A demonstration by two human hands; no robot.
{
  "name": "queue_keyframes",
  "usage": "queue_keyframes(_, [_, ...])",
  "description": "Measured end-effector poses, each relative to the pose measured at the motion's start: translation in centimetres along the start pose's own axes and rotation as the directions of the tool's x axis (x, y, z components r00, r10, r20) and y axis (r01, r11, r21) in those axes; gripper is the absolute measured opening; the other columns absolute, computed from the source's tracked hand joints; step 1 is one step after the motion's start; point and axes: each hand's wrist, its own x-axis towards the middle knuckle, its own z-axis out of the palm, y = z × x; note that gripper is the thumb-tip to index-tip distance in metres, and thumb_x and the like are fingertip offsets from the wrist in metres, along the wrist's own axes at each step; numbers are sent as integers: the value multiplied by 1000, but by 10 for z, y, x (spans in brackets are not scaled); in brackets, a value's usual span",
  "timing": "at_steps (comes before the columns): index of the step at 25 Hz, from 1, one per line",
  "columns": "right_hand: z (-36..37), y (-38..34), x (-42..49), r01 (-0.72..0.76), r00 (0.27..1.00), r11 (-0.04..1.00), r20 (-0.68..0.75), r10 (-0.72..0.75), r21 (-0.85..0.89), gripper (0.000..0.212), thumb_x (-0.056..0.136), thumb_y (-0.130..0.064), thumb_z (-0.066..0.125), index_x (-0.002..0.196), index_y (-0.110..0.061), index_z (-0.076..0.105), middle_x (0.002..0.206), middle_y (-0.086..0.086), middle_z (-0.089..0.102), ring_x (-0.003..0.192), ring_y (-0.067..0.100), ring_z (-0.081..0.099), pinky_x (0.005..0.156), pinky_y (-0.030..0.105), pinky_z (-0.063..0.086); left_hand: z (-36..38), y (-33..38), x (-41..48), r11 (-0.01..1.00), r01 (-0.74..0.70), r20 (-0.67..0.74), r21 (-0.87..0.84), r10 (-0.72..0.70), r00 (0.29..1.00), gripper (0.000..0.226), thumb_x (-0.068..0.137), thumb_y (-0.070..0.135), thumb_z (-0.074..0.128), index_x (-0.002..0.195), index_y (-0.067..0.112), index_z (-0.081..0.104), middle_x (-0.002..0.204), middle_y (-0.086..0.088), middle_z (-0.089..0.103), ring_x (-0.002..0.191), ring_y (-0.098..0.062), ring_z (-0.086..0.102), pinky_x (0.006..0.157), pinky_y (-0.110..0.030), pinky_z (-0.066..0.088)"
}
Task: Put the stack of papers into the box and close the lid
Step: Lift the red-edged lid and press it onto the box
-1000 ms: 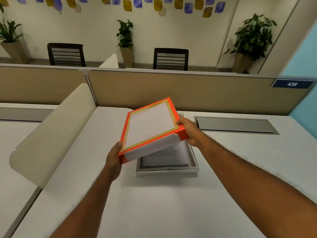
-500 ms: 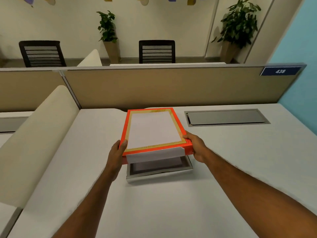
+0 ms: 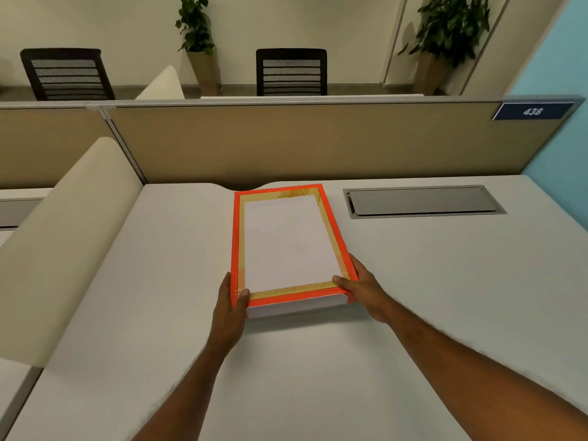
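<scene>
An orange lid (image 3: 288,240) with a gold border and a white centre lies flat over the box on the white desk (image 3: 413,297). The box below is covered; only a pale front strip (image 3: 296,307) shows under the lid's near edge. The papers are hidden inside. My left hand (image 3: 230,305) grips the lid's near left corner, thumb on top. My right hand (image 3: 361,289) grips the near right corner, thumb resting on the gold border.
A grey cable hatch (image 3: 423,202) is set into the desk at the right rear. A cream curved divider (image 3: 60,237) rises on the left. A tan partition (image 3: 302,141) with a blue 438 sign (image 3: 533,111) closes the back; chairs and plants stand beyond.
The lid was tilted and held above the open box, with the papers showing inside. Both hands have lowered it flat onto the box, which it now covers.
</scene>
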Motion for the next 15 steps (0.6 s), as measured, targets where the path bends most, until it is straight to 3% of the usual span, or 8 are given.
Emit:
queue_keyframes(4, [-1, 12, -7, 10, 1000, 997, 19, -9, -78, 71, 92, -23, 62, 150, -28, 23, 137, -7, 46, 108, 10, 57, 70, 16, 58, 4, -13, -7, 999, 4, 27, 45, -5, 1000, 65, 100, 32, 46, 155, 22, 15, 156, -4, 35, 134, -27, 45, 105, -44, 45])
queue_keyframes(6, [0, 18, -9, 6, 1000, 989, 13, -4, -150, 74, 92, -25, 62, 152, -26, 19, 147, -3, 40, 122, 18, 50, 84, 26, 58, 4, -16, -10, 998, -1, 33, 64, -1, 999, 65, 99, 30, 48, 155, 22, 16, 154, -4, 36, 128, -23, 48, 103, -40, 46])
queue_keyframes(7, [0, 21, -10, 4, 1000, 981, 5, -4, -192, 76, 92, -27, 62, 153, -25, 17, 151, -1, 37, 130, 22, 46, 98, 37, 53, 5, -17, -11, 997, -10, 32, 75, 8, 999, 64, 99, 28, 49, 155, 21, 17, 153, -4, 38, 123, -20, 48, 101, -37, 45])
queue_keyframes(9, [1, 29, -9, 2, 1000, 967, -13, -5, -254, 79, 92, -31, 62, 154, -23, 15, 156, 3, 34, 142, 29, 36, 117, 56, 27, 5, -16, -13, 995, -31, 22, 93, 29, 999, 63, 99, 24, 50, 154, 19, 19, 151, -5, 40, 119, -17, 49, 99, -32, 44])
queue_keyframes(13, [2, 30, -5, -18, 999, 931, -34, 6, -366, 78, 94, -38, 56, 154, -22, 9, 159, 4, 28, 148, 31, 25, 121, 57, -2, 5, -14, -11, 991, -12, 36, 131, 7, 999, 65, 99, 26, 49, 155, 19, 16, 154, -6, 37, 129, -26, 49, 104, -40, 44])
queue_keyframes(15, [2, 31, -4, -28, 999, 890, -36, 13, -455, 78, 95, -42, 51, 155, -22, 5, 161, 4, 25, 149, 30, 22, 121, 53, -10, 5, -13, -10, 984, -9, 40, 177, 2, 999, 67, 99, 29, 49, 156, 19, 15, 156, -7, 36, 134, -29, 47, 107, -44, 43])
